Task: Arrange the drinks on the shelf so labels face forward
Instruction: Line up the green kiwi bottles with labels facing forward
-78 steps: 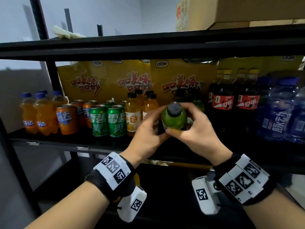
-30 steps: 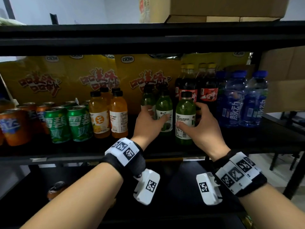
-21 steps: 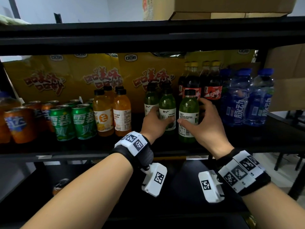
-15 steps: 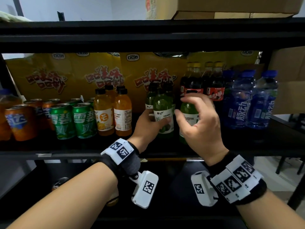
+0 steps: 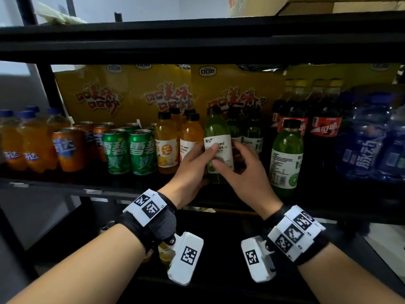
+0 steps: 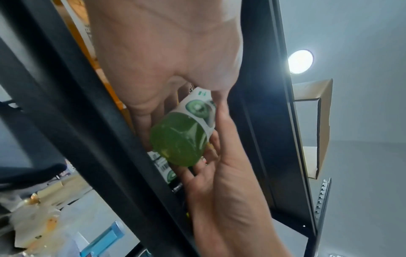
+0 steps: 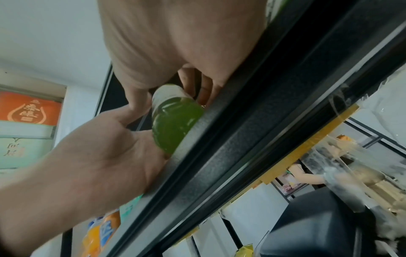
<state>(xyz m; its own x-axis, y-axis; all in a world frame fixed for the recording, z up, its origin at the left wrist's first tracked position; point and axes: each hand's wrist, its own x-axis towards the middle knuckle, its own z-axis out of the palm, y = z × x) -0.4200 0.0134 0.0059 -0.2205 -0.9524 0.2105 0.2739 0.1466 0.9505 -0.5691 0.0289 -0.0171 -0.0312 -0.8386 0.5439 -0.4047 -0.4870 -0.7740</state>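
Both hands now grip one green bottle (image 5: 218, 148) at the shelf (image 5: 131, 189) front: right hand (image 5: 243, 172) has left the neighbouring bottle (image 5: 285, 159), left hand (image 5: 192, 170) wraps it, label nearly forward

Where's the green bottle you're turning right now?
Head view, shelf centre: green bottle held in both hands, between the orange juice bottles and another green bottle.

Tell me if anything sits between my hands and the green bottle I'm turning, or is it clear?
Nothing visible stands in the way. The left hand and the right hand both already grip the green bottle directly, fingers on its white label. The other green bottle stands apart on the right.
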